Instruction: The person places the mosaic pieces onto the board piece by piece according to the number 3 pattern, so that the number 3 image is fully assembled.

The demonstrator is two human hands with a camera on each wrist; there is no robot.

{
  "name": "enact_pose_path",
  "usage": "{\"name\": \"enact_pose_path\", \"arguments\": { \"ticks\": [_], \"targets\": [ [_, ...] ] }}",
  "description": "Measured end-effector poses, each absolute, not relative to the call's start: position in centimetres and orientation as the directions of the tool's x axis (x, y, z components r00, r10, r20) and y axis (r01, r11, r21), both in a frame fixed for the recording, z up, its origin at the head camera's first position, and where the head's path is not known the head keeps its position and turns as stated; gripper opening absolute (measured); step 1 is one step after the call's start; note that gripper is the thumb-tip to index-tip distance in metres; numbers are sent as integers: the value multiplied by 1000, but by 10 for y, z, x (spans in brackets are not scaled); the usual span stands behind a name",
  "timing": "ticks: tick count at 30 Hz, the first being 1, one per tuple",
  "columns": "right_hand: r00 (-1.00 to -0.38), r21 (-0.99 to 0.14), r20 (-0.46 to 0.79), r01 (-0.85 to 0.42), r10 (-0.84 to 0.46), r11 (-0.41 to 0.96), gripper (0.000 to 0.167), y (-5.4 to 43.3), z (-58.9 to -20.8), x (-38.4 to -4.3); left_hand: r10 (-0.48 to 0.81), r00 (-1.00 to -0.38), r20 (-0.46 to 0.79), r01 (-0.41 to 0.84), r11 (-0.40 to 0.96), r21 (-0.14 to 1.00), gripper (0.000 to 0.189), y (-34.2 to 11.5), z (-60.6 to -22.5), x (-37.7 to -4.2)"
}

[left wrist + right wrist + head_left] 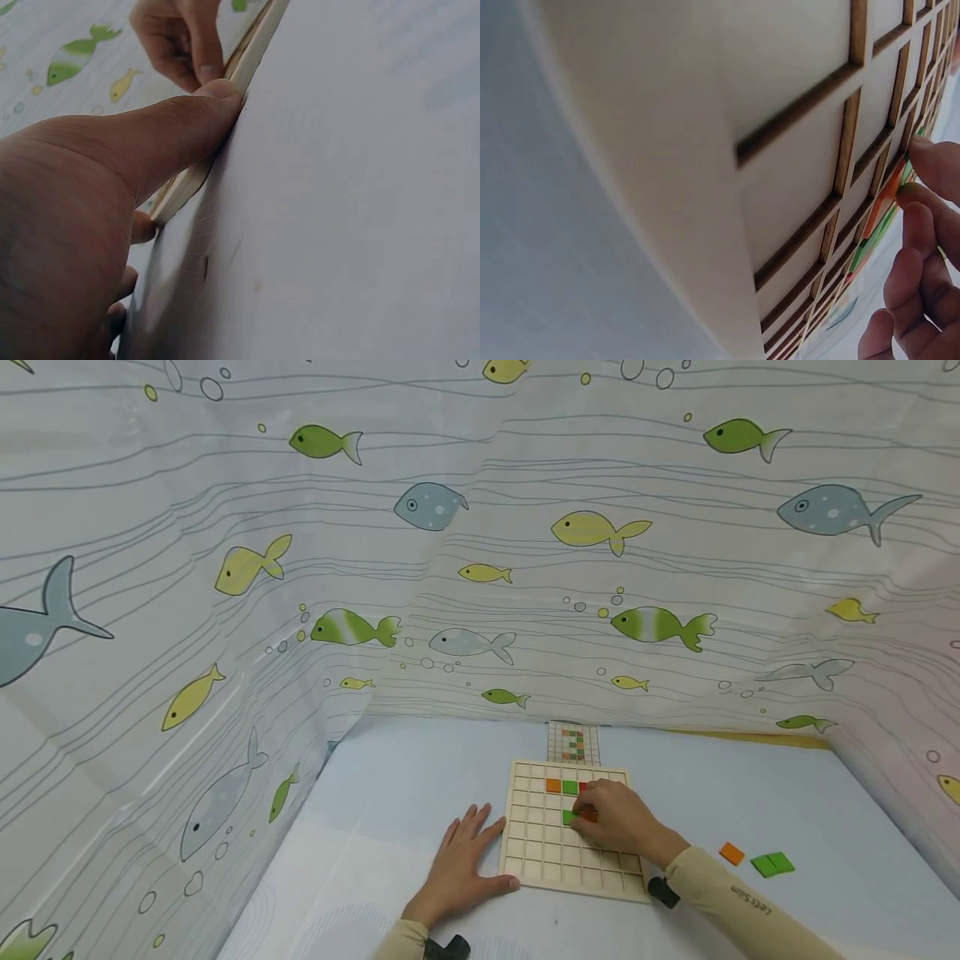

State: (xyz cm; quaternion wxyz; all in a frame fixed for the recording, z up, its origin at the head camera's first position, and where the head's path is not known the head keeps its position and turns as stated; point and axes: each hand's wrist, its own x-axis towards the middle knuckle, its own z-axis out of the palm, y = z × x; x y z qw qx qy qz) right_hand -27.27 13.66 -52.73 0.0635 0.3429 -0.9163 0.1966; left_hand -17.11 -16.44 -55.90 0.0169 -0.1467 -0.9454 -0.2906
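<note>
A pale wooden grid board (536,852) lies on the table. My left hand (461,864) rests at its left side, fingers spread, with the thumb against the front left corner. My right hand (618,818) is over the board, thumb and index finger pinching a green tile (568,817). Beside that tile, an orange tile (881,202) lies in the grid, partly hidden by the fingers in the head view. In the row nearer the back sit another orange tile (553,786), another green tile (570,787) and a red tile (582,787) that the right hand partly covers.
Behind the board lies a printed grid card (555,739) with coloured squares. Right of the board are a loose orange tile (732,853) and two loose green tiles (772,864). A fish-patterned curtain (525,610) encloses the back and sides of the table.
</note>
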Motion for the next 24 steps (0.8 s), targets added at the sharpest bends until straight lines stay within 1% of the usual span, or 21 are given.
{"name": "enact_pose_path", "arguments": {
  "ticks": [13,17,21,24],
  "targets": [
    [-779,-378,206,-622,-593,686,14,137,-523,-271,269,-957,109,283,782,555,92,-165,-558,-171],
    [-777,-364,210,-626,-594,690,14,137,-520,-270,269,-956,118,288,782,552,92,-165,-557,-171],
    [-769,-337,247,-638,-589,692,18,138,-518,-267,270,-955,122,291,782,551,92,-165,-558,-172],
    [-774,-337,261,-633,-577,697,19,141,-514,-265,271,-955,124,293,780,553,93,-166,-560,-172]
  ]
}}
